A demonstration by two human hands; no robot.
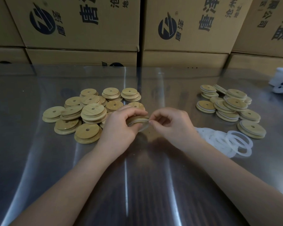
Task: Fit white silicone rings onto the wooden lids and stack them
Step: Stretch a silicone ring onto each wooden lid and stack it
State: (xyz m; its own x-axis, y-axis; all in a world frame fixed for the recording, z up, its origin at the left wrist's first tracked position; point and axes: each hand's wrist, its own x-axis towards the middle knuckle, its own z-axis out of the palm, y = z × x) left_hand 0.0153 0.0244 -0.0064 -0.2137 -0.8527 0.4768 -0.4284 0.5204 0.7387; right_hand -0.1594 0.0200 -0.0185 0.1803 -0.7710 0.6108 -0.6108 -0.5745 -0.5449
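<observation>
Bare forearms (69, 185) reach in from the near edge and meet at mid-surface. The left hand (119, 126) grips a wooden lid (135, 119), fingers curled over its rim. The right hand (170, 123) pinches a white silicone ring (145, 126) against that rim. Just beside the right wrist lies a loose pile of rings (232, 142). A heap of bare lids (88, 111) touches the left hand; ringed lids (227, 105) overlap in low stacks well apart to the right. The glossy surface (137, 185) lies open toward the near edge, and cardboard boxes (82, 30) wall the far edge.
</observation>
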